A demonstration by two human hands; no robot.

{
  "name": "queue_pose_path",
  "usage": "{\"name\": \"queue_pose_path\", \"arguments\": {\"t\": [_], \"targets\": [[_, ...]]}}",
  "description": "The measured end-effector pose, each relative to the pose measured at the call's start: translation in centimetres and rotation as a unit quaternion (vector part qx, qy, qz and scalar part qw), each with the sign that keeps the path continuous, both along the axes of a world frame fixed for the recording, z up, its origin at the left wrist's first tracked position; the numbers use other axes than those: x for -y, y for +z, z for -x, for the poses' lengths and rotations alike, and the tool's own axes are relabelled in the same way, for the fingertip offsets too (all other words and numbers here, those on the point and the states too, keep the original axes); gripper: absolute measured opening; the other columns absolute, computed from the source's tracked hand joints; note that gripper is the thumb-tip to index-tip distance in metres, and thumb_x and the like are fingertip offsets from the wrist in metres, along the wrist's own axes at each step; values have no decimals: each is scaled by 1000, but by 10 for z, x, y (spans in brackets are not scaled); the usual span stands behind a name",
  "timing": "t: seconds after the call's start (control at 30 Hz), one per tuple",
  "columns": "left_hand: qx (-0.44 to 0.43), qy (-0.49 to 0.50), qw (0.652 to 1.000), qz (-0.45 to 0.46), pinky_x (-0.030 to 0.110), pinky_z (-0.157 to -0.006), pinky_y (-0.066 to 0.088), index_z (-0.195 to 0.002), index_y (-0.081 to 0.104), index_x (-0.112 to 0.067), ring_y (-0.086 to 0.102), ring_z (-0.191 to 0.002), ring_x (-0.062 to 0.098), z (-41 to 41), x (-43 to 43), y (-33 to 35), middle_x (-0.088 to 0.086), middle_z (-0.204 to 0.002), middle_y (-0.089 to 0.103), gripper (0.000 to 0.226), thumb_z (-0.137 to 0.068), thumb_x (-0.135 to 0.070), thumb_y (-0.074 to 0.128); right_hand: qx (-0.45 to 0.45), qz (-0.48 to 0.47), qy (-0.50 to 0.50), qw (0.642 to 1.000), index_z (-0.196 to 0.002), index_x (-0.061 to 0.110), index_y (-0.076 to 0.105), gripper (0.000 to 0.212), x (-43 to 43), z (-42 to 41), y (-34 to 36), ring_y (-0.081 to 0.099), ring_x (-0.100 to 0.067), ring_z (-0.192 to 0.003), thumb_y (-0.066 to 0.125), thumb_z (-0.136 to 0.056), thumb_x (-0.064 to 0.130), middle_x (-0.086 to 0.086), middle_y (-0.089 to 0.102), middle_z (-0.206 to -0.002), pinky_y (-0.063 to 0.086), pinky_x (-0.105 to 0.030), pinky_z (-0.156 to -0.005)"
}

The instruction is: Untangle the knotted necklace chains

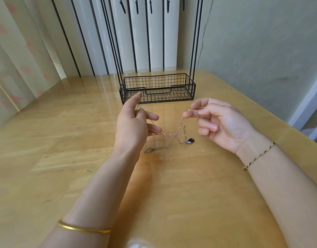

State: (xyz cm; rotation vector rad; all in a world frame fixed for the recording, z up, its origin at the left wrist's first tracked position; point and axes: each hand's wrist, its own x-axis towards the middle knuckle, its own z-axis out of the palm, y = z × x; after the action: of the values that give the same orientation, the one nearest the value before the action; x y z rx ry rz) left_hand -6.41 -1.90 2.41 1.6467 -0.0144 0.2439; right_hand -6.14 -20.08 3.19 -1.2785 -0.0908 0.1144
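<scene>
Holding the necklace chains (182, 121) spread, the left hand (132, 126) at nine o'clock and right hand (223, 125) at three each gripped a strand, likely to expose the knot (175, 135).

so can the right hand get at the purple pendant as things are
Probably yes. The purple pendant sits close beside the right hand with nothing between them, though its thumb and forefinger pinch a chain, leaving only the lower fingers free.
</scene>
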Motion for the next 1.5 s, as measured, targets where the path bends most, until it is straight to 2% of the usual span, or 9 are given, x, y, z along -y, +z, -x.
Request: {"name": "queue_pose_path", "arguments": {"t": [0.13, 0.27, 0.73, 0.9, 1.03, 1.1, 1.2, 1.33, 1.5], "targets": [[10, 4, 999, -47, 2, -50, 40, -144, 35, -31, 63, -53, 10, 2, 0, 2, 4, -89, 69, 51, -100, -5, 30, 2, 34, -2, 999, -87, 8, 56, 29, -4, 4, 0, 27, -7, -38, 35, -84, -10, -16, 72, -93, 29, -18, -36], [40, 23, 998, -39, 20, -72, 51, -144, 33, -33, 61, -47, 11, 2, -1, 4, -3, -104, 67, 56, -97, -2, 30, -11, 51, 0, 999, -92, 8, 60, 31, -4, 5, 0, 29, -7, -38, 36, -86, -11, -15, 72, -101, 28, -17, -35], [87, 70, 991, -69, 17, -41, 41, -140, 42, -34, 68, -69, 6, 6, -7, 16, -6, -140, 41, 65, -90, 5, 30, -26, 268, -43, 962, -120, 7, 59, 48, -4, 1, -13, 29, -3, -33, 34, -86, -16, -8, 61, -118, 27, -17, -31], [98, 84, 981, -148, 13, -53, 40, -141, 41, -34, 68, -75, 3, 5, -10, 13, -9, -145, 39, 67, -88, 6, 33, 2, 329, -53, 943, -129, 9, 54, 54, -5, 2, -16, 30, -3, -32, 36, -85, -17, -8, 58, -117, 29, -17, -32], [119, 107, 963, -219, 30, -96, 47, -142, 40, -33, 61, -112, 19, 2, -13, 8, -3, -147, 37, 72, -84, 10, 38, 36, 402, -50, 914, -135, 19, 50, 62, -5, 2, -18, 33, -12, -38, 45, -83, -13, 0, 49, -136, 30, -18, -34], [132, 115, 954, -244, 33, -97, 47, -142, 40, -33, 57, -117, 23, -1, -14, 5, -2, -147, 36, 74, -82, 10, 39, 47, 435, -48, 898, -136, 24, 49, 65, -5, 3, -18, 33, -11, -33, 49, -81, -12, 1, 46, -141, 31, -19, -34], [128, 125, 943, -281, 23, -86, 40, -144, 37, -34, 54, -120, 22, -2, -15, 2, -2, -150, 32, 74, -84, 10, 39, 49, 475, -27, 878, -136, 30, 48, 71, -7, 4, -19, 33, -6, -27, 55, -78, -10, 1, 53, -128, 31, -20, -35], [113, 142, 926, -332, 17, -83, 30, -147, 32, -33, 37, -132, 15, -2, -16, 2, -1, -154, 28, 75, -86, 9, 42, 38, 487, 34, 872, -129, 30, 53, 67, -11, 6, -19, 34, -4, -29, 60, -77, -11, 13, 39, -70, 29, -18, -34], [90, 120, 914, -378, 24, -81, 34, -147, 30, -34, 40, -131, 19, -3, -17, -1, -2, -154, 26, 74, -88, 8, 42, 38, 510, 51, 858, -115, 31, 59, 52, -14, 5, -17, 38, -4, -29, 63, -77, -5, 10, 43, -76, 32, -16, -35]]}}
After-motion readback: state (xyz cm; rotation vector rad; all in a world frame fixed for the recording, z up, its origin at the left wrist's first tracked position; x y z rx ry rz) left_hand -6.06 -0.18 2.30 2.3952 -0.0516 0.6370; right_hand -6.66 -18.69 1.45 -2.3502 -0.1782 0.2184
